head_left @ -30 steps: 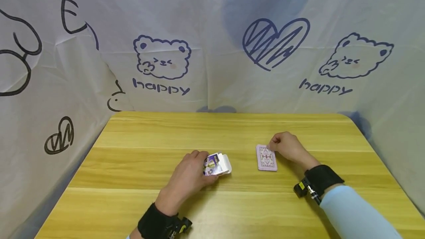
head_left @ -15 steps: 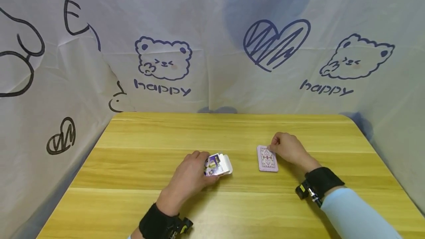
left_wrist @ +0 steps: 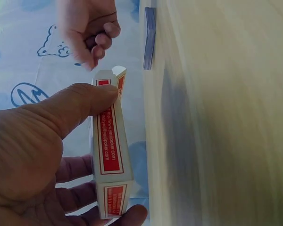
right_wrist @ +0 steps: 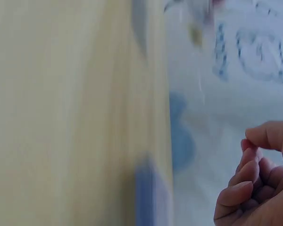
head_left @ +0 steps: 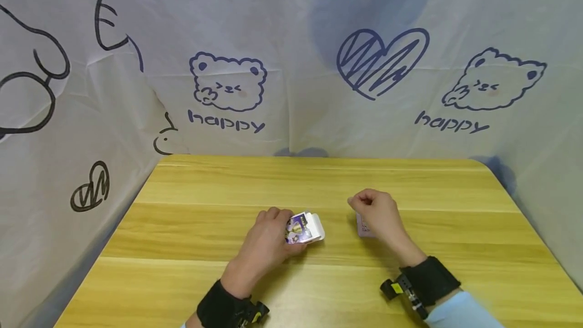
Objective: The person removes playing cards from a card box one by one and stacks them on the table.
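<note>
My left hand [head_left: 264, 239] grips a playing card box [head_left: 298, 229], its thumb along one narrow side. Purple art covers the box's top face, and the white end flap stands open toward the right. In the left wrist view the box [left_wrist: 109, 141] has red printed panels and is raised off the table. Over the card deck [head_left: 364, 229] hovers my right hand [head_left: 381, 219], hiding most of the stack. Thumb and forefinger meet at their tips, with the other fingers curled and nothing visible between them. The deck [right_wrist: 151, 202] lies flat, blurred in the right wrist view.
The wooden table [head_left: 218, 186] extends around both hands. White cloth [head_left: 296, 105] with blue drawings hangs behind its far edge and along the sides. A black camera strap [head_left: 430, 280] wraps each wrist.
The right hand has moved left from the deck's upper right corner, rising above it and covering it. My left hand stays around the box; the head view shifts slightly.
</note>
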Demonstrator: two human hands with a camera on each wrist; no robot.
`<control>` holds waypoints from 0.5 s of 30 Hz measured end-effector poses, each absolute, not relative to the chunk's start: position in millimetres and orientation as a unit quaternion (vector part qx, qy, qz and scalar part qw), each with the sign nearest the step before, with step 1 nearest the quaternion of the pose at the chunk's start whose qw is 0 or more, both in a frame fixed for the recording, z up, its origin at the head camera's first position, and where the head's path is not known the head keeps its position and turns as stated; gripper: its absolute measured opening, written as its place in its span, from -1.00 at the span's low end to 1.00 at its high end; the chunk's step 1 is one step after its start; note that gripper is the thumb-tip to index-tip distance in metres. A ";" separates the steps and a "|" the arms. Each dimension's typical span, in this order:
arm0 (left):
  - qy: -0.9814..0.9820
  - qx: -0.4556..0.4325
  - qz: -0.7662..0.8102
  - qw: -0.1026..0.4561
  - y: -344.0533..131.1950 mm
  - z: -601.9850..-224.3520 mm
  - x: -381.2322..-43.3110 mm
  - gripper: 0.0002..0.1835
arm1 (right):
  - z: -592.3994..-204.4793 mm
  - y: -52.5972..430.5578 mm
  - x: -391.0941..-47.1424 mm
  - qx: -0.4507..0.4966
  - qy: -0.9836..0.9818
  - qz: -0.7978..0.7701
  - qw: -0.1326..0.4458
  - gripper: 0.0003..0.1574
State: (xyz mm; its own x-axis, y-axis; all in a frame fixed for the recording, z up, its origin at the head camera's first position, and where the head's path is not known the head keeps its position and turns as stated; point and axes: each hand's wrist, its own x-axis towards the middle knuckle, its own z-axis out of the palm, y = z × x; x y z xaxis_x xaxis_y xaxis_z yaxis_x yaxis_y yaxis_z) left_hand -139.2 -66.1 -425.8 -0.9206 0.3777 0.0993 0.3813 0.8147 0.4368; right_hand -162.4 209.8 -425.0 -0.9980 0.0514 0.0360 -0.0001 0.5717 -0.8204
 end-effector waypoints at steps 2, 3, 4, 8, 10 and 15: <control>-0.953 -0.199 -0.230 0.007 -65.8 -426.6 -138.9 -0.21 | -426.7 191.3 -153.8 -0.021 -0.872 0.490 0.016 -0.74; -0.953 -0.200 -0.229 0.008 -65.8 -426.9 -138.8 -0.21 | -428.1 183.0 -150.1 -0.024 -0.864 0.502 0.008 -0.76; -0.952 -0.200 -0.229 0.009 -65.9 -427.2 -138.8 -0.22 | -430.0 175.4 -147.0 -0.025 -0.858 0.513 0.002 -0.79; -0.952 -0.210 -0.223 0.009 -66.7 -428.4 -139.1 -0.23 | -436.2 153.7 -138.5 -0.018 -0.849 0.528 -0.017 -0.85; -0.951 -0.217 -0.221 0.009 -67.2 -428.6 -139.4 -0.24 | -438.2 148.0 -135.8 -0.016 -0.847 0.531 -0.026 -0.85; -0.946 -0.239 -0.220 0.011 -68.0 -428.5 -139.7 -0.25 | -440.5 144.4 -132.3 -0.017 -0.846 0.530 -0.056 -0.80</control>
